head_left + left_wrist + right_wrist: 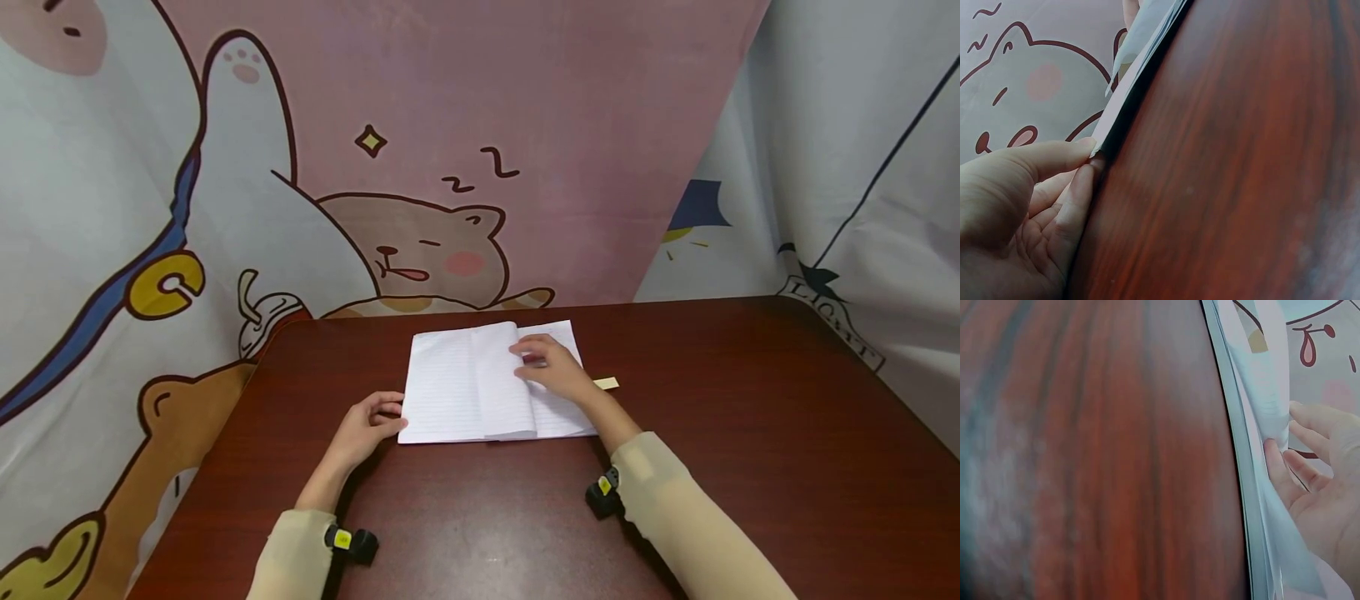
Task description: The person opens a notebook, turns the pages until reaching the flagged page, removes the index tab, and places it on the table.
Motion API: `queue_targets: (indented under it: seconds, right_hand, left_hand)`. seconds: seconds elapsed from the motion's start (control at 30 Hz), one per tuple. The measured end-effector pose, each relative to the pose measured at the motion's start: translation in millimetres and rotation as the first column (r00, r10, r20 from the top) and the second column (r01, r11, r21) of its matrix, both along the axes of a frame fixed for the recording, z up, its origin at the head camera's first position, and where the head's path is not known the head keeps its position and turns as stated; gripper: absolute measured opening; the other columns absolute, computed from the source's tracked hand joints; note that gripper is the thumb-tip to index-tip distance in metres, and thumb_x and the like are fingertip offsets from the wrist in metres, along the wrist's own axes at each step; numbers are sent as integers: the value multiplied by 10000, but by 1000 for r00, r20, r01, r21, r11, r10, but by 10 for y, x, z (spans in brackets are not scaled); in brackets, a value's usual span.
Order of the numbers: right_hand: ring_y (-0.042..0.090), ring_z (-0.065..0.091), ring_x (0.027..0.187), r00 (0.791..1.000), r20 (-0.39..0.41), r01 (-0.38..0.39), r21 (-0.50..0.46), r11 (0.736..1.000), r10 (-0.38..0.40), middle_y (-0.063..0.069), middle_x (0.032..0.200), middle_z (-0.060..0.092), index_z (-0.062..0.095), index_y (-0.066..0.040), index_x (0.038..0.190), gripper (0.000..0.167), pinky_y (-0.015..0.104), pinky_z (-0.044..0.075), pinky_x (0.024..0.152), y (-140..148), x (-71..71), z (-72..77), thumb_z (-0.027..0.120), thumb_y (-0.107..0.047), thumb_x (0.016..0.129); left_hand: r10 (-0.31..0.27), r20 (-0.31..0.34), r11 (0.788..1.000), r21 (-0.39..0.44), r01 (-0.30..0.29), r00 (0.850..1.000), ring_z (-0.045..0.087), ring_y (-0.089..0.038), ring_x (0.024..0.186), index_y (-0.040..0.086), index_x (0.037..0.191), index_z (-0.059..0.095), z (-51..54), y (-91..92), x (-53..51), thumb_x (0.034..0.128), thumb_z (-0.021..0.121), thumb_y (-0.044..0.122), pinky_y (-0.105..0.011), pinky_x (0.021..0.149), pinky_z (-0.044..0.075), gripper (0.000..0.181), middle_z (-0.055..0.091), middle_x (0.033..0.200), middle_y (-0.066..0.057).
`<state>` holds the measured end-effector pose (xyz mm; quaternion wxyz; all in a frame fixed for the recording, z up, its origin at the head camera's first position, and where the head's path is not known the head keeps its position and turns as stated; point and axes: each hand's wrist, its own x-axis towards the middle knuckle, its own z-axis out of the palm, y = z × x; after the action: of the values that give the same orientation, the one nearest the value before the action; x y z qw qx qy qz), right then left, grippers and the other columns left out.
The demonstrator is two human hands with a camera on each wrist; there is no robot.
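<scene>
An open notebook [438, 392] with white lined pages lies on the brown table. At its left edge is my left hand [362, 429]; in the left wrist view its thumb [1063, 156] presses on top of the corner and fingers sit beneath, pinching it. Over the right half reaches my right hand [557, 368], holding a lifted page [504, 383] by its free edge. The right wrist view shows that page [1267, 394] curved upward, between the thumb and fingers of the right hand [1329, 469]. Part of the right-hand page is hidden under the right hand and forearm.
A pale yellow strip [607, 383] sticks out past the notebook's right side. The table [750, 433] extends around the notebook. Behind it hangs a cartoon-printed cloth [585, 150]. Each wrist carries a small black camera [364, 547] on a band.
</scene>
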<state>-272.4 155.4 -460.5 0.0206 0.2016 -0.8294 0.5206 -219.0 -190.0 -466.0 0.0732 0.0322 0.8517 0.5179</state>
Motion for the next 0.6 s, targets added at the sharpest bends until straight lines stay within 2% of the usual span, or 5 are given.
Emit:
queue_targets:
  seconds: [0.13, 0.4, 0.6]
  right_hand:
    - [452, 634, 1115, 1000, 13, 9, 0, 1000, -9, 296, 1335, 513, 636, 113, 1211, 364, 473, 516, 981, -49, 6, 9, 704, 30, 863]
    - [427, 644, 1103, 1000, -5, 20, 20, 1000, -20, 275, 1317, 542, 653, 93, 1199, 334, 453, 526, 975, -140, 9, -2, 705, -6, 884]
    - [403, 657, 1086, 1000, -11, 23, 47, 999, -23, 254, 1297, 564, 665, 65, 1199, 328, 438, 528, 972, -230, 27, 4, 709, -29, 888]
  left_hand:
    - [0, 1, 1000, -8, 0, 1000, 654, -181, 915, 29, 1297, 605, 30, 10, 16, 895, 734, 106, -233, 754, 492, 429, 669, 1156, -184]
    - [-27, 7, 1000, -5, 27, 1000, 653, -182, 899, -38, 1288, 590, 314, 90, 152, 902, 700, 45, -229, 756, 495, 410, 661, 1142, -231]
    - [-26, 8, 1000, 0, 26, 1000, 651, -168, 895, -38, 1288, 591, 367, 107, 184, 905, 697, 48, -228, 761, 490, 406, 662, 1143, -231]
